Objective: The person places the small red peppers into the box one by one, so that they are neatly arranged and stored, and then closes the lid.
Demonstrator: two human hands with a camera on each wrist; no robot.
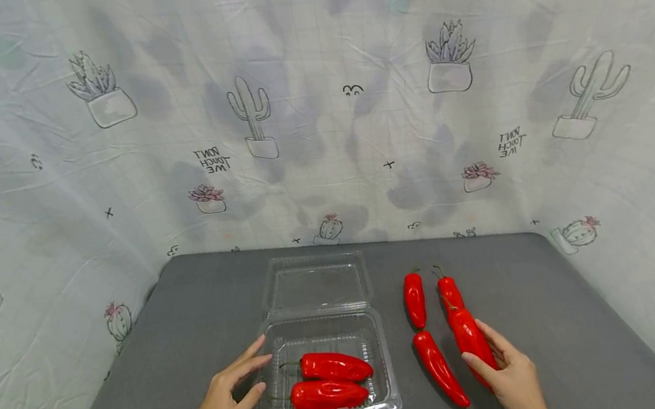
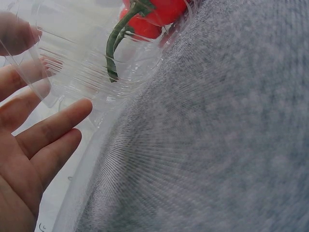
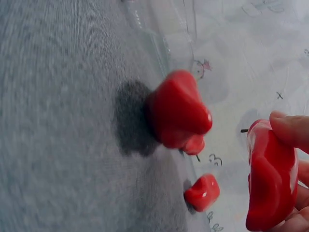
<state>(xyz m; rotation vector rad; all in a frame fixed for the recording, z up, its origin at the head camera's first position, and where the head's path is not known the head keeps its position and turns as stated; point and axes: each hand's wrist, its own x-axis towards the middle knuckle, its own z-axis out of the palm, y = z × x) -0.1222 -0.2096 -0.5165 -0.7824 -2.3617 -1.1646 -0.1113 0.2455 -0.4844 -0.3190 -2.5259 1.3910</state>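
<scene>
My right hand (image 1: 515, 376) grips a long red pepper (image 1: 469, 337) between thumb and fingers. The right wrist view shows that pepper (image 3: 273, 176) off the table, its blunt end towards the camera. In the head view it partly hides another red pepper (image 1: 450, 292) behind it. My left hand (image 1: 225, 398) is at the left side of a clear plastic clamshell box (image 1: 390, 374), fingers extended and spread. Through its wall some fingers (image 2: 34, 70) show; whether they touch it I cannot tell. Inside the box two red peppers (image 1: 335, 366) lie side by side, stems pointing left.
Between box and right hand, two red peppers lie on the grey table (image 1: 206, 315): a farther one (image 1: 415, 299) and a nearer one (image 1: 441, 368). The box's hinged lid (image 1: 319, 286) lies folded back behind it. A patterned white cloth (image 1: 318, 130) hangs around the table.
</scene>
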